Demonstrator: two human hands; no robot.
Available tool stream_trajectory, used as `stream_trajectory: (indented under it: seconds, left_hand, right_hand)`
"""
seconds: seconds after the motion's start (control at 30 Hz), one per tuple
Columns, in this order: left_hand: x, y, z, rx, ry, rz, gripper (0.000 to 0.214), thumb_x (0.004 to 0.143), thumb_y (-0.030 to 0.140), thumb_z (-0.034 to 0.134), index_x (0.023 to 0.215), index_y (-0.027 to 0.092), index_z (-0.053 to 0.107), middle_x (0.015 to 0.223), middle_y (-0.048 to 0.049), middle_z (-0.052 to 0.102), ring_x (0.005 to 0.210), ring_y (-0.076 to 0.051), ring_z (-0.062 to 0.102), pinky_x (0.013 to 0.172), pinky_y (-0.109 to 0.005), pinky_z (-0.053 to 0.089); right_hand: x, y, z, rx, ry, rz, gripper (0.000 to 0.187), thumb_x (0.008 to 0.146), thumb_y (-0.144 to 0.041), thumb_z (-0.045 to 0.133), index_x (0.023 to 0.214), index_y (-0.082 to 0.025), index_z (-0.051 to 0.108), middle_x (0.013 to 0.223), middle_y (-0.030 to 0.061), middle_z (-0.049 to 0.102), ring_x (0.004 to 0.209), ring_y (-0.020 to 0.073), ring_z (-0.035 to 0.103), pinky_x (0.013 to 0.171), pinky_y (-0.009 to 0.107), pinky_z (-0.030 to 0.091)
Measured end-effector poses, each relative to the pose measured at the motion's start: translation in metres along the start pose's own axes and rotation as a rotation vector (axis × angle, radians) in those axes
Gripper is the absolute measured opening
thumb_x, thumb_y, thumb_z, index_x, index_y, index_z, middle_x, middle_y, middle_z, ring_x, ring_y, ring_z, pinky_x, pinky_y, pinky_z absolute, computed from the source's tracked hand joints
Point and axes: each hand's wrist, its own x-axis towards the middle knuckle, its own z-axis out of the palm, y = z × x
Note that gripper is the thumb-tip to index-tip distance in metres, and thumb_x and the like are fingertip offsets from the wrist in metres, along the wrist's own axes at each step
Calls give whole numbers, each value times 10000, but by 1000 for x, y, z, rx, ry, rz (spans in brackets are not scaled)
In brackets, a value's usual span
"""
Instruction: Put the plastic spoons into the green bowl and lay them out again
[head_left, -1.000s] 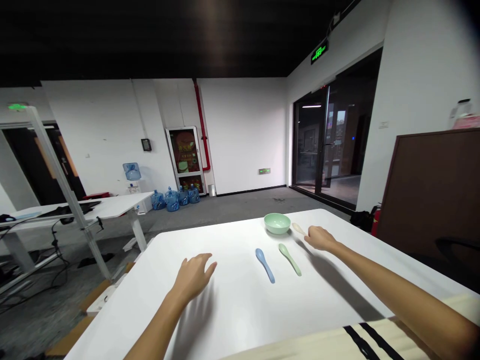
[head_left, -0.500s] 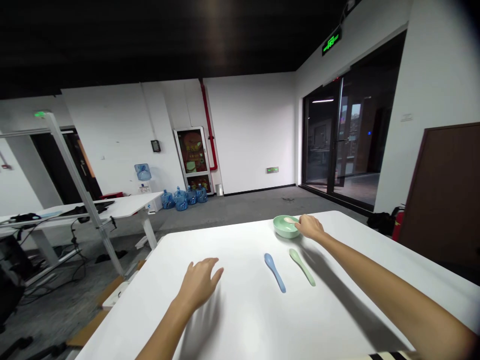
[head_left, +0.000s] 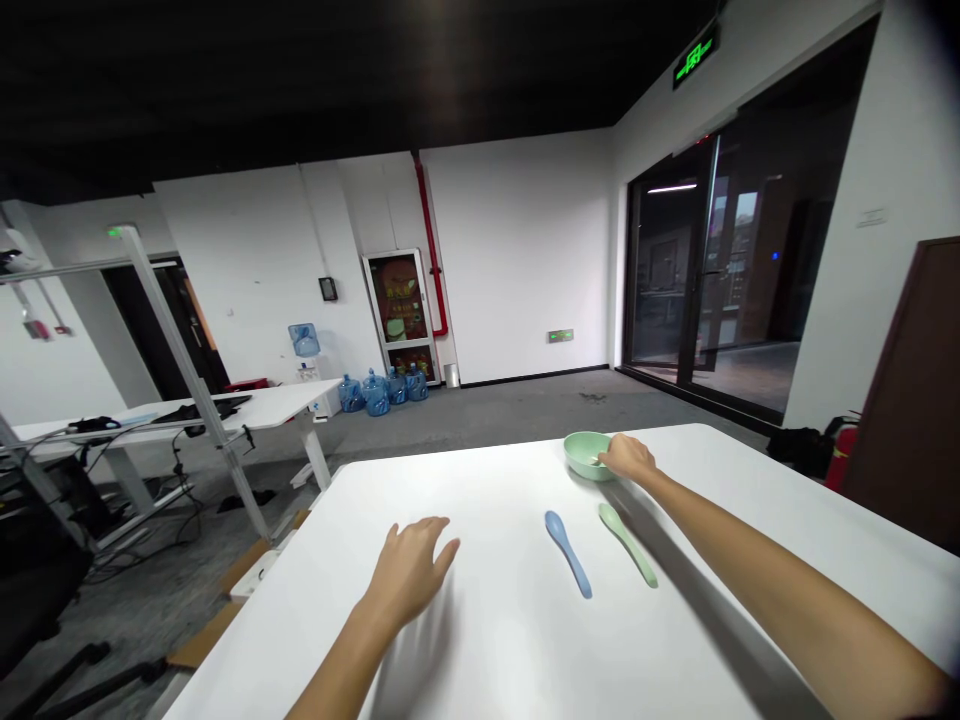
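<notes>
A pale green bowl (head_left: 583, 457) stands near the far edge of the white table (head_left: 495, 600). My right hand (head_left: 628, 458) is at the bowl's right rim, fingers closed on a cream-coloured spoon (head_left: 595, 461). Only a small part of that spoon shows inside the bowl; the rest is hidden by the hand and the wall. A blue spoon (head_left: 568, 553) and a light green spoon (head_left: 628, 545) lie side by side on the tabletop, nearer to me. Over the table's left part, my left hand (head_left: 414, 565) hovers with spread fingers, holding nothing.
To the left stands another white desk (head_left: 292, 398) with cables and a metal post frame (head_left: 169, 330). Several blue water bottles (head_left: 376, 392) are on the floor by the far wall. A fire extinguisher (head_left: 841, 455) stands beyond the table's right side.
The view has swung a little to the left, so everything sits further right. The cream-coloured spoon has gone lower into the bowl, and less of it shows. My left hand stays open.
</notes>
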Motion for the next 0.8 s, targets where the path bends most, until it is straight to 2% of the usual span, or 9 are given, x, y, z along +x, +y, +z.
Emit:
stream_trajectory:
  seconds: [0.3,0.43,0.63,0.8]
  left_hand:
    - [0,-1,-1,-6,-11,-8,473,966,479,329,1317,256,554,1387,-67,584,1275,-256,530,1148,-519,258]
    - [-2,0,-3,-13,-16,-8,483,967,467,318,1326,240,547,1389,-72,582,1268,-255,533,1143,-527,260]
    - [-4,-1,-2,-2,5,-6,492,961,487,322,1317,249,565,1376,-65,594,1265,-266,542,1133,-502,285]
    - [-6,-2,-1,0,13,-4,501,960,481,316,1327,238,556,1387,-70,583,1269,-274,536,1124,-528,290]
  right_hand:
    - [1,4,9,21,-16,27,423,728,-424,646,1050,-153,691,1044,163,700,947,289,671,680,302,477]
    - [-3,3,6,33,-25,46,419,755,-450,612,1042,-156,697,1053,169,696,944,288,670,686,309,476]
    - [-29,3,-20,63,22,-53,434,856,-509,444,892,-181,728,965,152,712,932,290,667,714,324,460]
    - [-67,15,-46,87,123,-163,585,879,-588,393,1166,-158,667,1149,167,684,1075,316,626,823,350,453]
